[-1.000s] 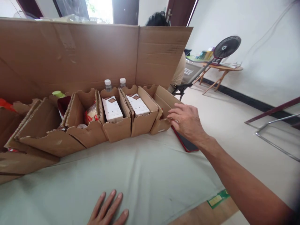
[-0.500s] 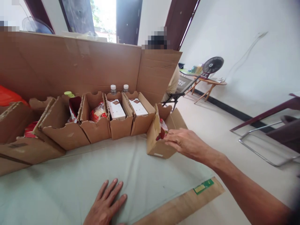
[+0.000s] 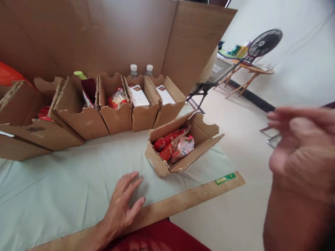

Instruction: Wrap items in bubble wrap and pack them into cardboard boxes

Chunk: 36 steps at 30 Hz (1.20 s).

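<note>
My left hand (image 3: 123,202) is open, fingers spread, over the pale green cloth (image 3: 104,167) near the table's front edge. Ahead of it and to the right, a cardboard box (image 3: 158,164) stands turned at an angle, apart from the row. Inside this box are red packets (image 3: 167,139) and a clear-and-pink printed bag (image 3: 185,145). My right hand (image 3: 300,139) is raised beyond the table's right edge, blurred, fingers stretched out and nothing visible in it. Neither hand touches the box.
A row of cardboard boxes (image 3: 115,120) lines the back, holding white cartons (image 3: 139,96), a red food bag (image 3: 117,99) and other packets. Two white-capped bottles (image 3: 133,70) stand behind. A tall cardboard screen (image 3: 125,35) rises there. A fan (image 3: 264,43) and folding chair (image 3: 220,75) are beyond.
The end box has turned and come nearer, showing its contents. My right hand has let go of it and swung right. My left hand has lifted slightly; the view has tipped down.
</note>
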{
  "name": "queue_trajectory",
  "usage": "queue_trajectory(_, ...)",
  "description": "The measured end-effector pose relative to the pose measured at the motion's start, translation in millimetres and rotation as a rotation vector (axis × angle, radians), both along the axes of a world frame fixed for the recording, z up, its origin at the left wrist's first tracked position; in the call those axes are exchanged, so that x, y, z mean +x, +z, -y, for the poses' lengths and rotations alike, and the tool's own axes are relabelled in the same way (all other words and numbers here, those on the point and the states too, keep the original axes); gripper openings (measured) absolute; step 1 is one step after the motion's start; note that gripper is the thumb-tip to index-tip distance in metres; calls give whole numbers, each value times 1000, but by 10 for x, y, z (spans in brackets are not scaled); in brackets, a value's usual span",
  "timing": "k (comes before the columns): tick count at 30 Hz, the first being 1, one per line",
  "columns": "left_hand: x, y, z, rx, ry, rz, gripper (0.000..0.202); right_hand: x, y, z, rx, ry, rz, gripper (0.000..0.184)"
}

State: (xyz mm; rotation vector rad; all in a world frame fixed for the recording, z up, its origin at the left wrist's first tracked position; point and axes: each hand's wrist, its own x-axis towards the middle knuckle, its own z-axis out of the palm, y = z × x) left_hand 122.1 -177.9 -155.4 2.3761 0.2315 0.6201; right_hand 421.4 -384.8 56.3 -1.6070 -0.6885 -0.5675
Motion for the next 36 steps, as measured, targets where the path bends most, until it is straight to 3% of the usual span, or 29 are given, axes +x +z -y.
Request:
queue_trajectory(1, 22, -8, 14, -49, 14, -24, 52, 152, -257, 131, 159, -95, -92, 10)
queue_trajectory(2, 62, -14, 42, -93, 16, -46, 60, 281, -545, 214, 149, -86, -280, 10)
queue_trajectory(4, 191, -24, 137, -157, -11, -72, 76, 430, -1133, 228, 86, -70, -542, 28)
queue_trajectory(6, 366, -37, 259, -197, -40, -73, 92, 410, -1616, 86, 39, 0, -621, 44)
queue_trajectory(9, 611, -54, 378, -265, -13, -58, 104, 189, -1974, -182, 15, 90, -670, 49)
queue_trajectory(12, 720, -4, 275, -340, 121, -11, 93, -53, -1995, -373, 46, 184, -758, 51)
queue_trajectory(18, 608, 242, -521, -452, 440, 47, 45, -424, -1975, -757, -39, 563, -767, 52)
queue_trajectory(21, 493, 256, -757, -488, 526, 18, 36, -500, -2099, -849, -132, 625, -770, 58)
queue_trajectory(26, 417, 109, -653, -513, 549, 38, 50, -448, -2308, -799, -165, 514, -792, 56)
queue_trajectory(31, 580, 46, -559, -520, 566, 47, 73, -506, -2330, -783, -185, 518, -763, 61)
queue_trajectory(33, 667, 78, -575, -535, 508, 24, 86, -544, -2311, -795, -175, 443, -739, 67)
queue_trajectory(36, 735, 140, -662, -569, 323, -49, 101, -547, -2327, -814, -140, 305, -715, 75)
